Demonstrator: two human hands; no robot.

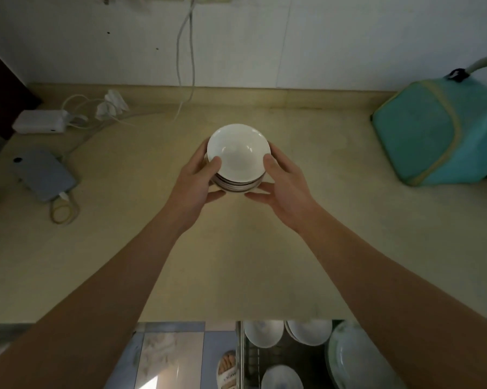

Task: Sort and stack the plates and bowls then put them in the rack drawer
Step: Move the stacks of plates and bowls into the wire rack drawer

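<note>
A stack of several white bowls (239,155) stands on the beige counter (236,248) at its middle. My left hand (200,178) grips the stack's left side, thumb on the top bowl's rim and fingers curled round the side. My right hand (281,181) grips the right side the same way, with a finger under the stack's near edge. Below the counter's front edge the rack drawer (240,355) stands pulled out, holding white bowls (264,332) and a large plate (357,360).
A teal bag (433,133) sits at the counter's right. At the left lie a white power adapter (40,122), cables, a plug (113,103) and a grey phone (44,175) on a cord. A cable hangs down the wall (186,51). A sandalled foot (228,369) shows below.
</note>
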